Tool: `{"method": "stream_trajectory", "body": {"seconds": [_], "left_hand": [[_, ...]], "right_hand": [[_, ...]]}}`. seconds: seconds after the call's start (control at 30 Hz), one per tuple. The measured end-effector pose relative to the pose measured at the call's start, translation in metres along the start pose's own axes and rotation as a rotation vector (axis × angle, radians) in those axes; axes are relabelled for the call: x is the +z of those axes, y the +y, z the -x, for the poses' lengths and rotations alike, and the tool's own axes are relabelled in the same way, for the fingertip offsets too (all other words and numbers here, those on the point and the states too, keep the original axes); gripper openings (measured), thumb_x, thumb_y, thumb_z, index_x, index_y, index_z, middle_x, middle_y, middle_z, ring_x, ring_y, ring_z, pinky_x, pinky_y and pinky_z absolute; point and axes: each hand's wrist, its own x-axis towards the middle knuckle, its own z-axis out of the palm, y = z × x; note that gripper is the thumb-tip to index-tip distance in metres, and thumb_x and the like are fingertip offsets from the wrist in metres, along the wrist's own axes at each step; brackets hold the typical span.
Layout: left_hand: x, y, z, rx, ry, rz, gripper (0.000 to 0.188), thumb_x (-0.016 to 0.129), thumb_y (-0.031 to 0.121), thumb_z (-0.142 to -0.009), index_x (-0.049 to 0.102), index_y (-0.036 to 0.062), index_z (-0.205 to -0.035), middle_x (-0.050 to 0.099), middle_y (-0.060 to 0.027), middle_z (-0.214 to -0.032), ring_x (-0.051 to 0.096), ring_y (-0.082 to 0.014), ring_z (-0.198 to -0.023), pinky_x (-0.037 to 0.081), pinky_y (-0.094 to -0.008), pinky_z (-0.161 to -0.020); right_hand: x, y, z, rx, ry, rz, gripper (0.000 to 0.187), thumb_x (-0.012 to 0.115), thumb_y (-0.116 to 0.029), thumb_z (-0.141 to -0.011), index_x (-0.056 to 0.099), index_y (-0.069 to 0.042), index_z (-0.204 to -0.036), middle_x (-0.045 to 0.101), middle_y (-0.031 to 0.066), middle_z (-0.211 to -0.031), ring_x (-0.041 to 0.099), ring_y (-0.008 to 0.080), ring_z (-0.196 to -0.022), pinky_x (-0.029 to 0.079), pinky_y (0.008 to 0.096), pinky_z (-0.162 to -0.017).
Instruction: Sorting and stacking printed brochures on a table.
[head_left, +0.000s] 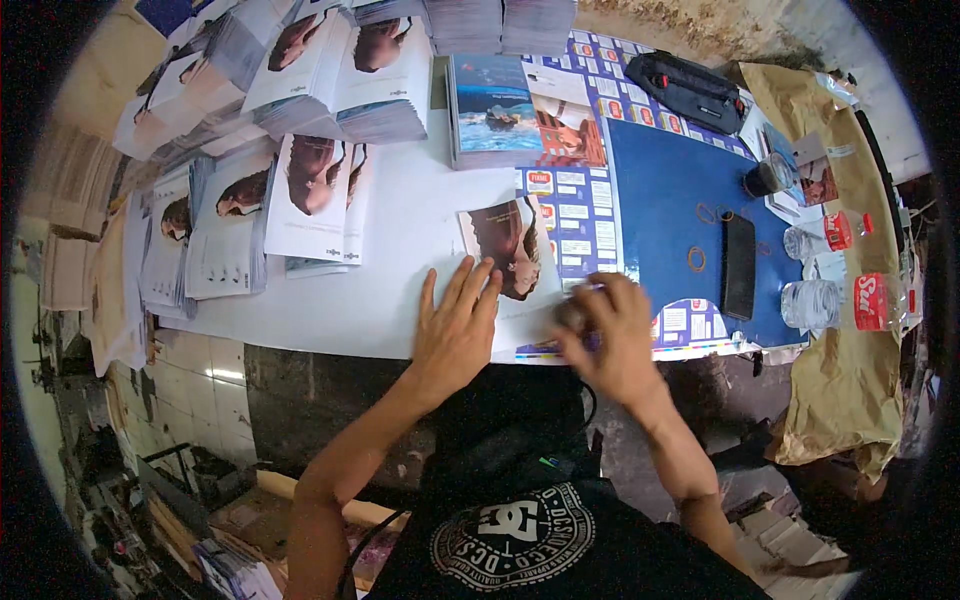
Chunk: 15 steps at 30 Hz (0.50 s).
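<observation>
A booklet (508, 235) with a picture of a long-haired person on its white cover lies slightly turned near the table's front edge. My left hand (455, 325) rests on its left side, fingers stretched out and holding nothing. At the booklet's lower right, my right hand (620, 340) is closed around a small dark rounded object (570, 314). Motion blurs that object, and the fingers hide part of it, so its kind does not show. Whether it touches the cover, I cannot tell.
Stacks of matching booklets (315, 190) fill the left and back left. Behind stands a blue-covered stack (490, 110). On the right are a blue board (660, 220), rubber bands (697, 259), a black oblong object (738, 266), a dark cup (766, 176), plastic bottles (812, 303) and a black pouch (690, 92).
</observation>
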Motion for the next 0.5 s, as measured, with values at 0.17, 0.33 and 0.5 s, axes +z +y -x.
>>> {"method": "stream_trajectory", "body": {"seconds": [0.17,0.33,0.5], "left_hand": [[-0.005,0.0,-0.001,0.013,0.0,-0.03,0.048,0.058,0.014,-0.099,0.052,0.0025,-0.146,0.044,-0.0138,-0.157,0.037,-0.033,-0.15,0.021,-0.0644,-0.121],[0.003,0.002,-0.005,0.017,-0.009,-0.037,0.049,0.057,0.016,-0.099,0.051,0.0031,-0.146,0.044,-0.0134,-0.156,0.037,-0.0329,-0.149,0.021,-0.0641,-0.121],[0.0,0.004,-0.002,0.02,0.074,-0.046,0.043,0.058,0.017,-0.098,0.057,0.0023,-0.139,0.051,-0.0128,-0.149,0.045,-0.0313,-0.144,0.026,-0.064,-0.118]], "right_hand": [[0.068,0.007,-0.069,-0.035,0.053,0.148,0.048,0.071,-0.044,-0.091,0.062,-0.009,-0.123,0.056,0.0152,-0.12,0.051,0.0354,-0.115,0.041,0.0526,-0.095],[0.089,0.035,-0.129,-0.061,0.124,0.18,0.042,0.068,-0.045,-0.092,0.063,-0.011,-0.116,0.056,0.015,-0.119,0.052,0.0363,-0.117,0.042,0.0552,-0.094],[0.057,0.026,-0.054,-0.132,-0.036,0.109,0.044,0.072,-0.041,-0.086,0.062,-0.013,-0.118,0.057,0.0132,-0.118,0.052,0.0344,-0.116,0.042,0.0549,-0.093]]}}
